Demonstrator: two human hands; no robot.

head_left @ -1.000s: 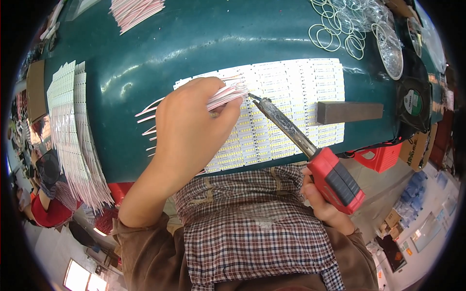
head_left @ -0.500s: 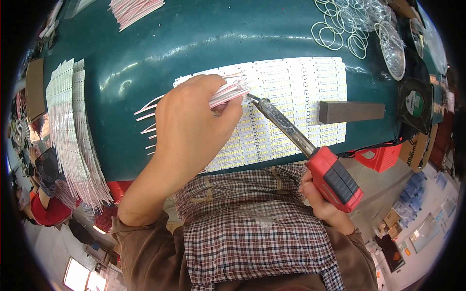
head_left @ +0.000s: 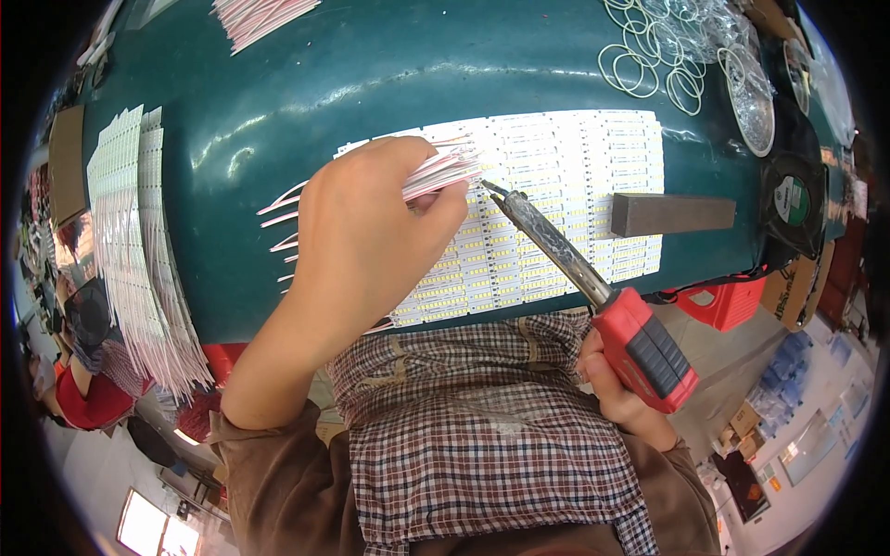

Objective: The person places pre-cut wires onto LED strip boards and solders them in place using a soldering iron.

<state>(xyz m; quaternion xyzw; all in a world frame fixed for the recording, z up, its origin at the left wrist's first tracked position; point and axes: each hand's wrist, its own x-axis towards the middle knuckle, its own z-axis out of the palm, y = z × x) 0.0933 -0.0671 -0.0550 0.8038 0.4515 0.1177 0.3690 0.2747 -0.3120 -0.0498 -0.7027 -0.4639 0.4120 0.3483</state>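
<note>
The white sheet of light strips (head_left: 542, 250) lies on the green table (head_left: 260, 120), just beyond the person's apron (head_left: 501, 445), its long side running left to right. The left hand (head_left: 362, 213) is over its left part and is nearer to it than the right hand (head_left: 610, 382), which is off its near edge, to the right.

The left hand is closed, thumb and fingers pinching a bundle of thin wires (head_left: 438, 176) that slants toward the far right. The right hand is wrapped around the red and black handle of a soldering iron (head_left: 561, 255). The iron slants far and left, its tip just beside the bundle's right ends; whether they touch cannot be told.

Loose wire ends (head_left: 283, 199) stick out left of the left hand. A dark bar (head_left: 672, 215) rests across the sheet's right edge.
</note>
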